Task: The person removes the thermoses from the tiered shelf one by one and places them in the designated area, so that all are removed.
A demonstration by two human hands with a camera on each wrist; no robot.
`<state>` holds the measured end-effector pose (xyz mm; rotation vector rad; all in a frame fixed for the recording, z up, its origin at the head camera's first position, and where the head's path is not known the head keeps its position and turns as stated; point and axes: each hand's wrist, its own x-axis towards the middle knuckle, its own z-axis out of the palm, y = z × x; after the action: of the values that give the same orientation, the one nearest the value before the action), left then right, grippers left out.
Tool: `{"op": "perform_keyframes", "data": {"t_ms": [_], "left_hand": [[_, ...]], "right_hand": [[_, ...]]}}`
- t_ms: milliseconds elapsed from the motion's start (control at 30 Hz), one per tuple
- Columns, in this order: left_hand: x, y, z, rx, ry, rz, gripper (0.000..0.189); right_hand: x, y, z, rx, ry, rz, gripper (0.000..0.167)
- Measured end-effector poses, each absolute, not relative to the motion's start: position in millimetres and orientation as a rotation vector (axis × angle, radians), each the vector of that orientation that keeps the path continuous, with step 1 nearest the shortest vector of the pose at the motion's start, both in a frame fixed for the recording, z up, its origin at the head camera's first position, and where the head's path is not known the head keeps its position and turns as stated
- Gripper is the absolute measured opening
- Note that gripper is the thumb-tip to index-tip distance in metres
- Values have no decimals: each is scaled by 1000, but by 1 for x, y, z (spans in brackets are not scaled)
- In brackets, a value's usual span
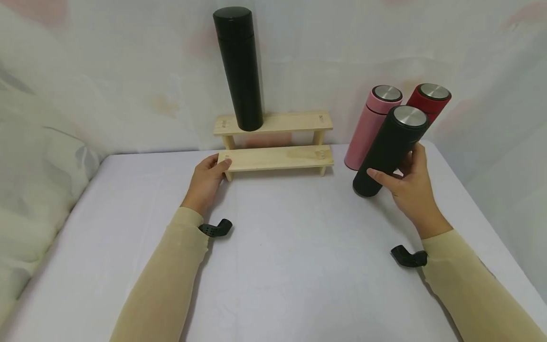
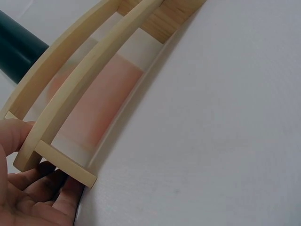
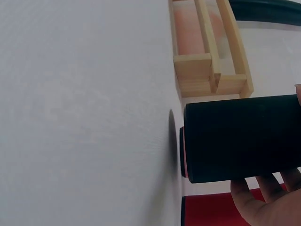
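Note:
My right hand grips a black thermos with a silver lid around its middle, thumb in front. In the right wrist view its base hangs just above the table, over a small shadow. With my left hand I hold the left end of a two-tier wooden stand, thumb on top of the lower board and fingers below it. A tall black thermos stands upright on the upper board, left of its middle. Beside the held thermos are a pink thermos and a red thermos, the latter partly hidden.
A white cloth covers the table. Behind it hangs a pale curtain with faint pink patches, close to the stand. A draped fabric borders the left side. Small black wrist cameras stick out from both sleeves.

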<state>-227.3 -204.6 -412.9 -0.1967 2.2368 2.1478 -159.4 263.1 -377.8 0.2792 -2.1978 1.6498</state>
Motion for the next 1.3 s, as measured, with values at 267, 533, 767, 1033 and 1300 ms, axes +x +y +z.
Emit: {"op": "perform_keyframes", "data": {"t_ms": [267, 533, 767, 1033, 1300], "left_hand": [[-226, -203, -411, -203, 2220, 2174, 68], [-226, -202, -409, -203, 2215, 2184, 66], [-228, -203, -412, -219, 2218, 2172, 65], [-227, -203, -412, -216, 2206, 2191, 64], [-227, -203, -411, -209, 2220, 2176, 63]], "right_hand": [[-165, 263, -386, 276, -2210, 1632, 89], [-166, 265, -388, 297, -2203, 1642, 89], [-167, 265, -390, 295, -2228, 1667, 92], [-166, 265, -390, 294, -2231, 1670, 88], [-165, 265, -389, 288, -2238, 1664, 88]]}}
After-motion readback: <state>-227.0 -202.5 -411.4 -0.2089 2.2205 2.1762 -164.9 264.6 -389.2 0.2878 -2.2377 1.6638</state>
